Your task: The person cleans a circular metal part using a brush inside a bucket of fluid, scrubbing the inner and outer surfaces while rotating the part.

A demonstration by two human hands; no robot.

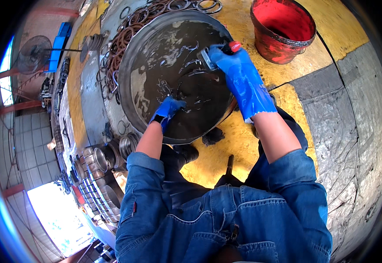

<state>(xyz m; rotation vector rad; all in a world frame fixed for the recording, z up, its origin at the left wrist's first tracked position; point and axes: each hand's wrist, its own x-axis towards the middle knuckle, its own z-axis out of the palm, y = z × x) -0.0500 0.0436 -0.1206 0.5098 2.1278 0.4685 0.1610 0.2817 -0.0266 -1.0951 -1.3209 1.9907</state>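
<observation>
A wide round metal tub (127, 83) of dark, murky liquid (195, 94) stands in front of me. My left hand (168, 110), in a blue rubber glove, dips into the liquid near the tub's near left side. Its fingertips are under the surface, and whatever they may hold is hidden. Over the tub's right rim, my right hand (232, 61), also gloved in blue, is closed round a brush (234, 46). The brush's red handle end sticks out above the glove, and its pale grey head points left over the liquid.
Several rusty metal rings (123, 48) lie heaped along the tub's far left side. A red bucket (283, 30) with a dark-stained rim stands at the far right. Stacked metal rings (127, 144) and a wire rack (94, 179) are at the left. Grey sheeting (331, 114) covers floor at the right.
</observation>
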